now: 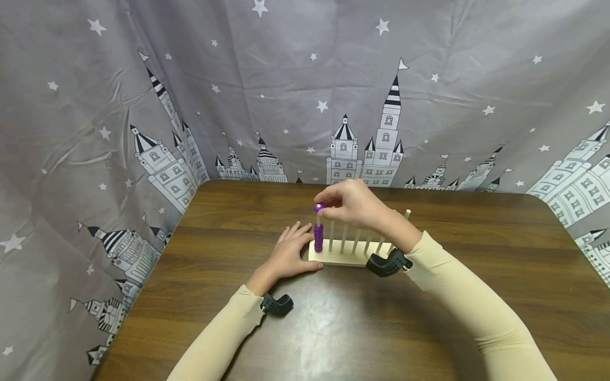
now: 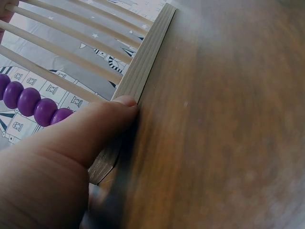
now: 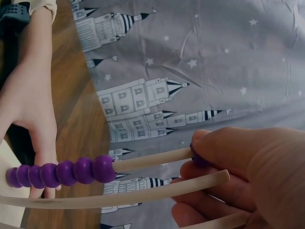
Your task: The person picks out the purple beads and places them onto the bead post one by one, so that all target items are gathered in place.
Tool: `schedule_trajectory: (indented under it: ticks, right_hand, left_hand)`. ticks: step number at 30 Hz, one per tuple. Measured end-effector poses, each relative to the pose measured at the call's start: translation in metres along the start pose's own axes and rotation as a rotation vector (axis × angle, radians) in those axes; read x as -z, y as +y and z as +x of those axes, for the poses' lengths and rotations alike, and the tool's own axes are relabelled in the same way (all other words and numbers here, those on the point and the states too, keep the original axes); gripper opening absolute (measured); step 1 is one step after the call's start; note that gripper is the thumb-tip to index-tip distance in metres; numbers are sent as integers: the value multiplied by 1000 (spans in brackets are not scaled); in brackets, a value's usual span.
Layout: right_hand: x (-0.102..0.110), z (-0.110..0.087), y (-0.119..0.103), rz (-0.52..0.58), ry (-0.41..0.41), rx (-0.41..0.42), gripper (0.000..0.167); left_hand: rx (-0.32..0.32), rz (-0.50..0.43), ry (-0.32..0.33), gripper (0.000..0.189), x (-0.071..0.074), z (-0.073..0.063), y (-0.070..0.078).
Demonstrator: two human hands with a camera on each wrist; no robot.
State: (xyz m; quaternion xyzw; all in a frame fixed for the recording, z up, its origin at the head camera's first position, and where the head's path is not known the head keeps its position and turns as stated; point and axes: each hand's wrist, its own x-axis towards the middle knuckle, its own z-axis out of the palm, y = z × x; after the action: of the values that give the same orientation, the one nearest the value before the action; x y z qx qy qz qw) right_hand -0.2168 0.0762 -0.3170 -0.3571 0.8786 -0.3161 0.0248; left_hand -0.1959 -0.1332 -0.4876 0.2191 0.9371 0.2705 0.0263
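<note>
At the top of the leftmost rod, my right hand (image 1: 355, 203) pinches a purple bead (image 1: 318, 207) between thumb and fingers. The right wrist view shows that bead (image 3: 200, 158) around the rod's tip. Lower on the same rod sits a stack of purple beads (image 1: 318, 238), with bare rod between. My left hand (image 1: 288, 255) lies at the left end of the pale wooden base (image 1: 350, 258), fingers straight and spread. Its thumb (image 2: 102, 126) presses on the base's front edge in the left wrist view. Several bare wooden rods (image 1: 343, 238) stand upright along the base, partly behind the right hand.
The base stands on a brown wooden table (image 1: 314, 328). A grey curtain (image 1: 267, 58) printed with castles and stars hangs behind the table and along its left side. Black wrist cameras (image 1: 278, 305) are strapped at both wrists, the right one overlapping the base's right end.
</note>
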Motion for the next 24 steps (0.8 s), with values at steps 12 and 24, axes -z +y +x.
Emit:
schedule_trajectory:
  ticks: [12, 24]
  right_hand:
    - [1, -1, 0, -8, -4, -14, 29]
    - [0, -1, 1, 2, 34, 7, 30]
  left_hand:
    - [-7, -3, 6, 74, 0, 0, 0]
    - [-7, -2, 6, 75, -1, 1, -1]
